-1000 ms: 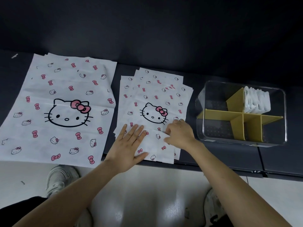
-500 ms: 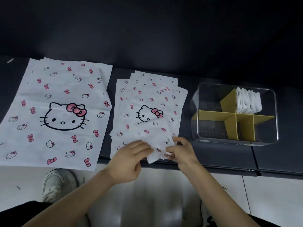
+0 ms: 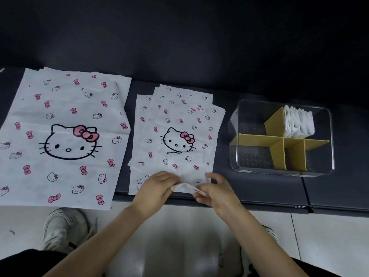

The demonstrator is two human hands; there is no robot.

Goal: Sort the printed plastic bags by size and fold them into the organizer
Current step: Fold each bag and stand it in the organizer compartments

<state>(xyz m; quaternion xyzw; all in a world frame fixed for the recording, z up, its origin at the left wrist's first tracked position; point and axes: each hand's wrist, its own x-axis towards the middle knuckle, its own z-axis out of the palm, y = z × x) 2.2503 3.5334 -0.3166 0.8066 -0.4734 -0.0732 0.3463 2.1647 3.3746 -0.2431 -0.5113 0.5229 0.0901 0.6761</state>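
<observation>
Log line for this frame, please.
step: folding bag | left hand: pinches bag | right hand: pinches bag | organizer: folded bags in far-right compartment

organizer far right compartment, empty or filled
Filled: folded white bags stand packed in that compartment of the clear organizer, beside the yellow divider. The other compartments show no bags.

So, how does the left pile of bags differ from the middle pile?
The left pile holds much larger bags than the middle pile. The left pile lies untouched; on the middle pile the left hand and right hand grip the top bag, folding it. Both piles are white with the same cat face and pink bows.
</observation>
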